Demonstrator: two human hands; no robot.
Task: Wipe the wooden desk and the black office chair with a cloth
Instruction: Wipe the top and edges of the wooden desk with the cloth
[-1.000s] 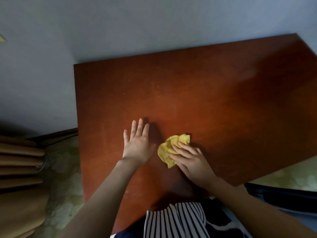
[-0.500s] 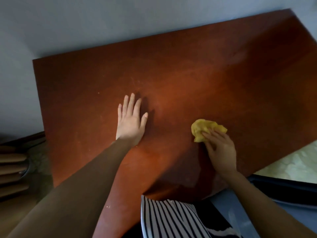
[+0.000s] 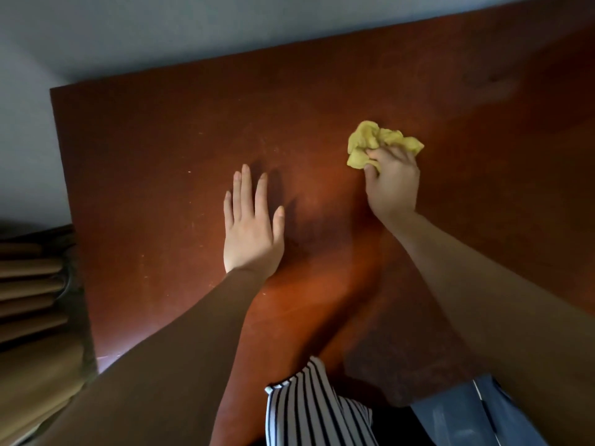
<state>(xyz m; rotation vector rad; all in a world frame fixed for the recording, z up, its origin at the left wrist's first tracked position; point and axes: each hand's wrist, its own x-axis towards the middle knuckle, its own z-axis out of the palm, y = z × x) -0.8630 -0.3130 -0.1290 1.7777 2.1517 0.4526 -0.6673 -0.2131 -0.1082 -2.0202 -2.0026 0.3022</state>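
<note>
The reddish-brown wooden desk (image 3: pixel 145 162) fills most of the view, dusty with small white specks. My left hand (image 3: pixel 252 226) lies flat on it, palm down, fingers slightly apart. Right of it, my right hand (image 3: pixel 394 185) presses a crumpled yellow cloth (image 3: pixel 373 141) onto the desk top, fingers curled over the cloth's near side. The black office chair is not in view.
A grey wall (image 3: pixel 161 33) runs along the desk's far and left edges. Tan pleated curtain folds (image 3: pixel 29 284) hang at the lower left beside the desk. A striped garment (image 3: pixel 309 410) and a blue one (image 3: pixel 467 416) show at the near edge.
My right hand has swept the yellow cloth from beside my left hand out to the right and farther up the desk. My left hand has stayed flat on the desk.
</note>
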